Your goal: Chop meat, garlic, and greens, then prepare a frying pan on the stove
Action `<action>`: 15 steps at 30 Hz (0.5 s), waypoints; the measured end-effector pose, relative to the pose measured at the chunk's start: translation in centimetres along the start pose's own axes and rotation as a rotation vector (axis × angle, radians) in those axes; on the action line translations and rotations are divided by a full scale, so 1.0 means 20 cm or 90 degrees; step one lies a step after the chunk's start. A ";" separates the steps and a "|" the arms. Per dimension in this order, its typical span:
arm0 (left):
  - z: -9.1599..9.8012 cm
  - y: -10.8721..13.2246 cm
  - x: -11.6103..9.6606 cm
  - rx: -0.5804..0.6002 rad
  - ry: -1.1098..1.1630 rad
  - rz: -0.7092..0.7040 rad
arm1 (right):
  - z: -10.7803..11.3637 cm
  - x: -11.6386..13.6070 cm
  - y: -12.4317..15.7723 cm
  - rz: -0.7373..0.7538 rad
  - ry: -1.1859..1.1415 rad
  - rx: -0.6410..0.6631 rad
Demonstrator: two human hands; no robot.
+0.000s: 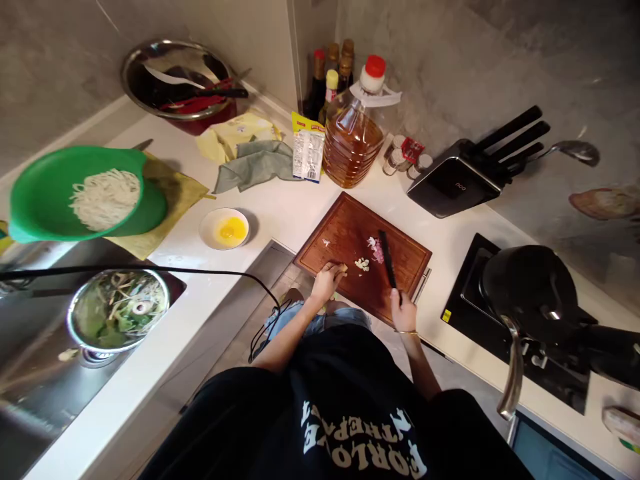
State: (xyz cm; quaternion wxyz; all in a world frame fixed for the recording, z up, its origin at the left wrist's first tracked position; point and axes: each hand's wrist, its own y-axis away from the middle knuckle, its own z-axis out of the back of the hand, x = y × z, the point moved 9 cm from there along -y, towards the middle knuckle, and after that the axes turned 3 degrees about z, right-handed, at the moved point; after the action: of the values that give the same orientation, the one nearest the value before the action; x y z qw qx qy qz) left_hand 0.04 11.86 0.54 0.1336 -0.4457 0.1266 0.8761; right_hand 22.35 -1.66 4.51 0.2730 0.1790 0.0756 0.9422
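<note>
Your black shirt [350, 373] sits closest in the head view, a black cable [200, 270] off to your left; a snag could jerk your reach. Your left hand [326, 283] pinches a small tan piece [342, 268] at the near edge of the cutting board [345, 217]. Your right hand [404, 311] grips the knife [387, 259], just beside chopped purple bits [376, 251]. If the piece slips, the blade could nick you; leaning on that edge, which seems to overhang the counter [275, 217], could tip the board.

right grip [403, 311]: knife [387, 260], over chopping board [345, 222]; left grip [326, 284]: small piece [343, 268]
</note>
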 end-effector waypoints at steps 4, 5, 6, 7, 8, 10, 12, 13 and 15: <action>0.02 0.00 0.03 0.003 0.034 0.053 | -0.15 0.20 0.11 0.070 0.070 0.138; 0.02 0.00 0.04 0.007 0.041 0.080 | -0.18 0.23 0.13 0.074 0.092 0.159; 0.03 0.00 0.06 0.007 0.047 0.112 | -0.20 0.25 0.14 0.080 0.110 0.178; 0.04 0.00 0.07 0.005 0.052 0.150 | -0.22 0.27 0.16 0.086 0.124 0.195; 0.05 0.00 0.09 0.003 0.057 0.186 | -0.23 0.28 0.17 0.092 0.136 0.208; 0.05 0.01 0.11 0.005 0.064 0.246 | -0.24 0.30 0.18 0.098 0.154 0.224; 0.05 0.00 0.12 0.013 0.066 0.276 | -0.23 0.31 0.19 0.098 0.164 0.230; 0.05 0.00 0.13 0.017 0.064 0.280 | -0.22 0.31 0.19 0.095 0.167 0.230; 0.05 -0.01 0.13 0.016 0.053 0.273 | -0.22 0.32 0.19 0.093 0.169 0.229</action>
State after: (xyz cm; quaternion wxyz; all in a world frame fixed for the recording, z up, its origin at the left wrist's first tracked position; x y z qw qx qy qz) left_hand -2.22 12.66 -1.02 -0.0559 -0.4428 0.2350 0.8635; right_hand 13.70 -1.60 3.34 0.1557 0.1040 0.2644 0.9461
